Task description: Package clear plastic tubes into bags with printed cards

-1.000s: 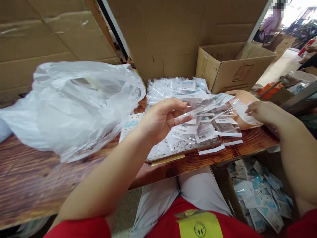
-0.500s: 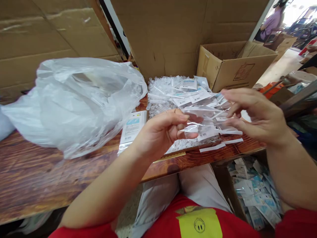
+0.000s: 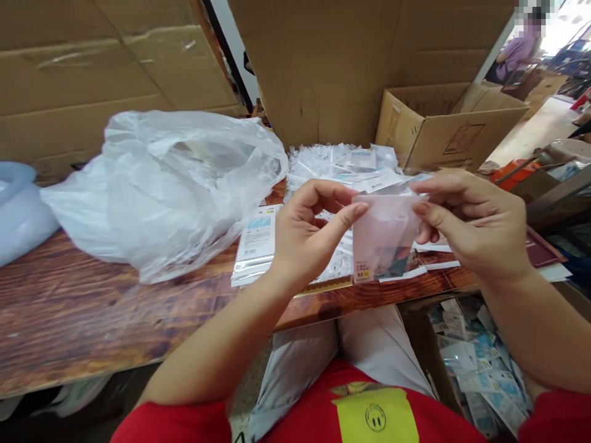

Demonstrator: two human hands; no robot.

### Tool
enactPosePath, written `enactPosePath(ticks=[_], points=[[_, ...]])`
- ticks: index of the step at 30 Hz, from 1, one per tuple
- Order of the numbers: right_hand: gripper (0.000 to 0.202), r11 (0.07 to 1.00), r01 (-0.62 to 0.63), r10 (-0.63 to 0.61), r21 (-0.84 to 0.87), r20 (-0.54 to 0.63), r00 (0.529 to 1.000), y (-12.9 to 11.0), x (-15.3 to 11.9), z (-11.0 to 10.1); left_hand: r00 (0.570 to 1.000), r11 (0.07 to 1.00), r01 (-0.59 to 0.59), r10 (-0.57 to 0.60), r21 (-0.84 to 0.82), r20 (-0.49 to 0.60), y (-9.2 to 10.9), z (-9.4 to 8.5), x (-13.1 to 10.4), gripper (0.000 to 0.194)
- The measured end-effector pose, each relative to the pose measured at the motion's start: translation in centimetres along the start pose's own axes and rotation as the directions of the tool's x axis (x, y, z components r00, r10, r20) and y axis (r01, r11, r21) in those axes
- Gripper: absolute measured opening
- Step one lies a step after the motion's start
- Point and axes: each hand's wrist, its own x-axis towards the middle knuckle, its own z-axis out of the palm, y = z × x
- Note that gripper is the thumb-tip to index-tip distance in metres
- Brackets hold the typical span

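Between both hands hangs a small clear plastic bag (image 3: 385, 237) with printing along its lower edge. My left hand (image 3: 314, 227) pinches its upper left corner between thumb and fingers. At the upper right corner my right hand (image 3: 471, 215) grips it, thumb in front. Behind the hands lies a pile of small clear plastic pieces (image 3: 316, 160), with several printed bags (image 3: 381, 178) on top. A stack of flat printed bags (image 3: 256, 237) rests on the table left of my left hand.
A large translucent plastic bag (image 3: 170, 191) covers the table's left part. An open cardboard box (image 3: 462, 138) stands at the back right. Below the wooden table's (image 3: 115, 320) edge, a box holds many filled packets (image 3: 484, 369). A person (image 3: 514, 55) is far right.
My right hand has come in to the bag's right corner. The bag now hangs upright between both hands, and the view has shifted slightly to the left.
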Motion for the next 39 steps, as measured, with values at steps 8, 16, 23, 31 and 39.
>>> enactPosePath(ticks=[8, 16, 23, 31, 39], points=[[0.023, 0.884, -0.383, 0.305, 0.269, 0.292, 0.907, 0.2, 0.0, -0.3, 0.988, 0.976, 0.127, -0.108, -0.178, 0.110, -1.1, -0.1, 0.1, 0.026], [0.034, 0.459, -0.856, 0.401, 0.237, 0.804, 0.438, 0.5, -4.4, -1.5, 0.514, 0.638, 0.751, -0.406, -0.168, 0.755, -0.7, -2.8, -4.9, 0.022], [0.027, 0.372, -0.911, 0.307, 0.175, 0.904, 0.299, 0.2, -8.5, -0.7, 0.491, 0.933, 0.358, -0.161, -0.030, 0.856, -0.8, -4.3, -7.2, 0.012], [0.026, 0.654, -0.755, 0.359, 0.051, 0.858, 0.369, -0.7, -8.2, -1.0, 0.529, 0.980, 0.196, -0.092, -0.016, 0.843, -0.1, -3.5, -7.2, 0.007], [0.011, 0.977, -0.193, 0.088, 0.094, 0.643, 0.761, -0.5, -7.9, -1.4, 0.779, 0.990, 0.140, -0.127, 0.028, 0.614, -0.1, -3.1, -7.8, 0.012]])
